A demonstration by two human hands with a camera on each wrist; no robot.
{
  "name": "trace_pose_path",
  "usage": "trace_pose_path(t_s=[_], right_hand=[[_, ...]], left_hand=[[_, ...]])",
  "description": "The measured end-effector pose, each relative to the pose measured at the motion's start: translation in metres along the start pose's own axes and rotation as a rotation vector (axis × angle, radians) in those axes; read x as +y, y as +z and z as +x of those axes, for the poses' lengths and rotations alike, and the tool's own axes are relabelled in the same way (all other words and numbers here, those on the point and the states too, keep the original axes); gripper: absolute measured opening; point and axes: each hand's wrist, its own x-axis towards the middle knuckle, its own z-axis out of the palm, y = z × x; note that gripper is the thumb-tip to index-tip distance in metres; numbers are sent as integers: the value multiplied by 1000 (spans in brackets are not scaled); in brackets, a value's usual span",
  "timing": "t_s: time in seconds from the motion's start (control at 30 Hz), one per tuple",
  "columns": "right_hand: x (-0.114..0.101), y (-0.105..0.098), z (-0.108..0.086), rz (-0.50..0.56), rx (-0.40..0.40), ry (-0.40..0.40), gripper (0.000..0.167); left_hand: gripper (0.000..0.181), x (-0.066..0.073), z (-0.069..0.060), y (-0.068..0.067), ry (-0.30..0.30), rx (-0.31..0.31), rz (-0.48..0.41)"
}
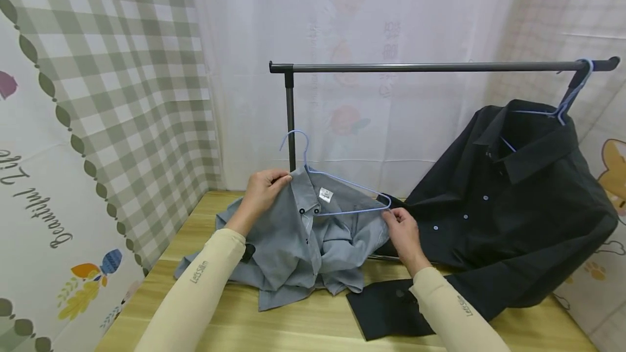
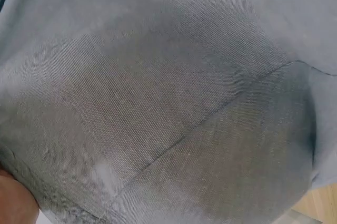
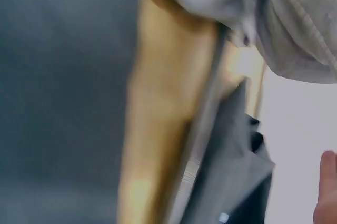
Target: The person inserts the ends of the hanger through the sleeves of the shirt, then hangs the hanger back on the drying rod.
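A grey button-up shirt (image 1: 279,243) lies partly bunched on the table, its collar raised. My left hand (image 1: 261,194) pinches it beside the collar, on the left. A light blue hanger (image 1: 342,180) sits in the neck opening with its hook upright above the collar. Its right end reaches the shirt's right shoulder, where my right hand (image 1: 405,232) pinches the cloth just below the hanger's corner. In the left wrist view, grey shirt cloth (image 2: 158,103) fills most of the picture. One fingertip (image 3: 327,187) shows at the edge of the right wrist view.
A metal clothes rack (image 1: 415,67) stands behind the shirt. From its right end hangs a black shirt (image 1: 528,221) on another blue hanger (image 1: 569,102), one sleeve spread over the wooden table (image 1: 274,333). Checked cloth (image 1: 142,69) lines the left side.
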Motion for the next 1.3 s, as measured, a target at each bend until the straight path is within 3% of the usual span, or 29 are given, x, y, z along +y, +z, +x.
trace_pose_path(t_s=[0.17, 0.23, 0.3, 0.37, 0.5, 0.63, 0.8, 0.93, 1.07, 1.13, 1.3], right_hand=[[-16, -15, 17, 261, -116, 92, 26], [-21, -19, 20, 291, -160, 150, 27], [-25, -24, 22, 215, -168, 168, 30], [-28, -29, 23, 66, -156, 141, 33], [-37, -42, 29, -272, -72, -34, 38], [-62, -52, 35, -445, 50, -166, 43], [-104, -54, 38, -424, 248, -232, 43], [-127, -44, 36, -366, 332, -313, 40], [-126, -28, 27, -391, 308, -365, 35], [-117, -18, 21, -416, 284, -377, 31], [-96, 18, -7, -432, 160, -433, 24]], left_hand=[[16, -1, -1, -1, -8, -24, 5], [18, -1, 0, -1, -14, -26, 7], [18, -2, 1, -1, -14, -24, 2], [17, -2, 1, 0, -5, -23, 2], [14, -5, -1, 3, 42, -14, 31], [11, -6, -2, 10, 149, 15, 134], [13, 0, 1, 18, 266, 80, 281], [9, 5, 5, 19, 314, 198, 402], [8, 7, 8, 19, 321, 326, 509], [10, 8, 9, 20, 313, 358, 549], [9, 11, 8, 27, 255, 342, 543]])
